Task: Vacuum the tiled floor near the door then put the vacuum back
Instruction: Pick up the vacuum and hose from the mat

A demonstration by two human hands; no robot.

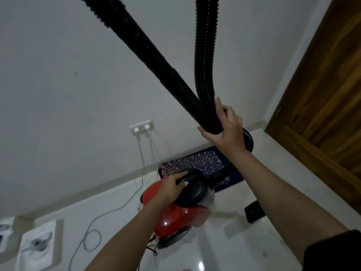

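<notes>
A red canister vacuum [172, 216] with a black handle hangs just above the white tiled floor [224, 247], low in the middle of the head view. My left hand [172, 186] is closed around that black carrying handle. My right hand [226, 126] grips the black wand and ribbed hose [205, 55] together where they cross, higher and to the right. Wand and hose run up out of the top of the frame. A black floor nozzle [254, 211] lies on the tiles to the right of the vacuum.
A brown wooden door [322, 94] fills the right side. A dark patterned mat [197, 163] lies against the white wall. A wall socket [141, 127] holds two white plugs; their cables trail over the floor. White pillows [37, 249] lie at the lower left.
</notes>
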